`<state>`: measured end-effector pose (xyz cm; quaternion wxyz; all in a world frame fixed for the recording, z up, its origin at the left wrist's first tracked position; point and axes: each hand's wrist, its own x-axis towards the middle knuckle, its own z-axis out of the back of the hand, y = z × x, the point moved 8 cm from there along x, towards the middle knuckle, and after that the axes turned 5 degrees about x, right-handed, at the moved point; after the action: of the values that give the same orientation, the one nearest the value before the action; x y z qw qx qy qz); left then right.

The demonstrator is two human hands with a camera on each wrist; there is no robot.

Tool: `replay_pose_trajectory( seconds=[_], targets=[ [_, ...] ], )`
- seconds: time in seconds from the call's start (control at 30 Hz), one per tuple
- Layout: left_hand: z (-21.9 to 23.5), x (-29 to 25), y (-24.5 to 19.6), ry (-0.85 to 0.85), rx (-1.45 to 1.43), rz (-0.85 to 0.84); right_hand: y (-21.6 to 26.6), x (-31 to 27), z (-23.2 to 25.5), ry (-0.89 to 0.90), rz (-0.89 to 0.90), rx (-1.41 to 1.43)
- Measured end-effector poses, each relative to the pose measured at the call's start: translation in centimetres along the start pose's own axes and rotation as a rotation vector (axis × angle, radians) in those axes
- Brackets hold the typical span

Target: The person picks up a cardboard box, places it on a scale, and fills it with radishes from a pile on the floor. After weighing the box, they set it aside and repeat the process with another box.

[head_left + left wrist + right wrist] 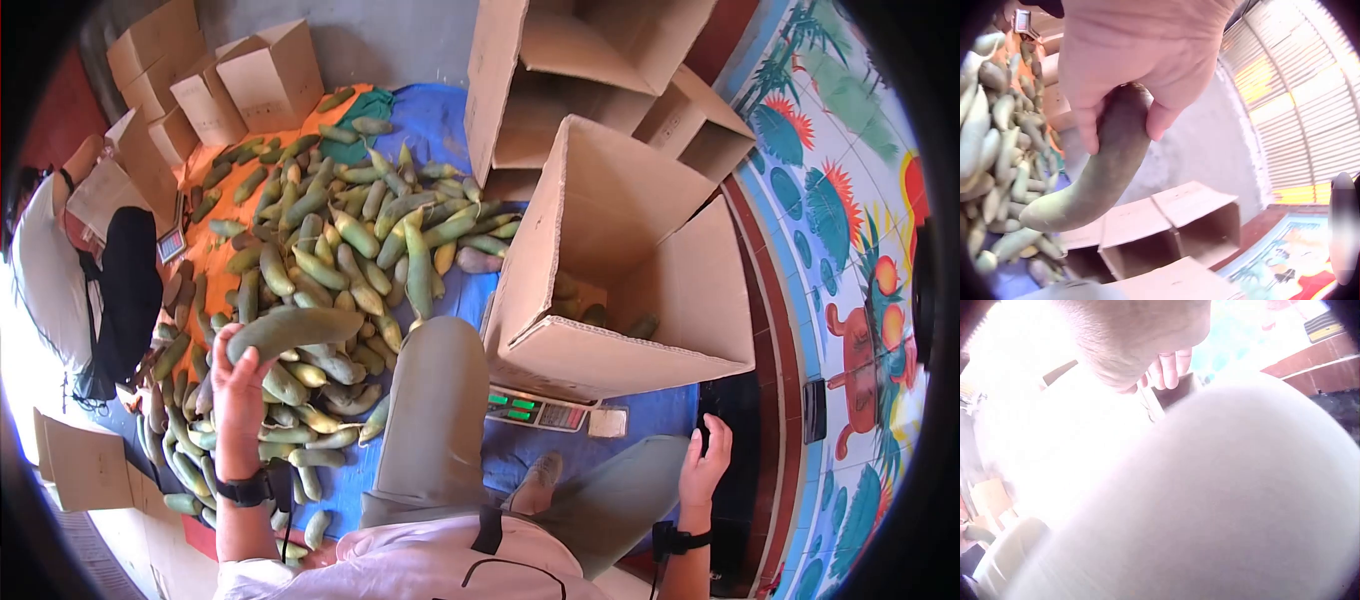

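Observation:
My left hand point(238, 390) grips one end of a large, curved green radish point(300, 328), holding it above a big pile of green radishes point(350, 230). In the left wrist view the radish point(1100, 172) hangs between thumb and fingers, its paler tip pointing down and left. My right hand point(706, 460) holds nothing, its fingers loosely bent, beside my right knee. In front of me an open cardboard box point(625, 350) has several radishes in its bottom. It stands on a digital scale point(535, 408) with lit green digits.
Empty-looking cardboard boxes point(590, 50) are stacked behind the open box, and more boxes point(265, 75) stand along the back wall. Blue and orange sheets lie under the pile. Another person point(60, 270) is at the far left near a second scale point(172, 245). A painted tile wall point(850, 300) borders the right.

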<state>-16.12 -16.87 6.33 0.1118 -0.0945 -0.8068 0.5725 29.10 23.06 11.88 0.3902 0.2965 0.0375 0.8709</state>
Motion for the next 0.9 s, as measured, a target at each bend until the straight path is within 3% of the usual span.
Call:
replay_pose_trajectory(
  seconds=[0.1, 0.17, 0.33, 0.47, 0.6, 0.73, 0.9],
  targets=[
    [-3.1, -0.1, -4.2, 0.153, -0.194, -0.079, 5.0, 2.1, 2.7, -0.082, 0.058, 0.128],
    [-5.1, -0.7, -5.6, 0.276, -0.311, -0.112, 9.1, 3.1, 3.9, -0.074, 0.192, 0.251],
    [-10.8, -3.7, -6.2, 0.339, -0.451, 0.056, 17.6, 3.9, 5.9, 0.004, 0.486, 0.431],
    [-14.3, -6.2, -4.6, 0.468, -0.608, 0.236, 22.2, 3.6, 4.9, 0.180, 0.608, 0.606],
    [-16.9, -8.1, -3.0, 0.561, -0.651, 0.359, 24.1, 2.6, 2.5, 0.335, 0.605, 0.686],
    [-18.4, -8.9, -2.6, 0.635, -0.662, 0.421, 23.7, 2.2, 1.3, 0.350, 0.568, 0.637],
    [-18.6, -8.1, -2.4, 0.608, -0.677, 0.436, 21.7, 3.4, 1.6, 0.337, 0.502, 0.541]
  ],
)
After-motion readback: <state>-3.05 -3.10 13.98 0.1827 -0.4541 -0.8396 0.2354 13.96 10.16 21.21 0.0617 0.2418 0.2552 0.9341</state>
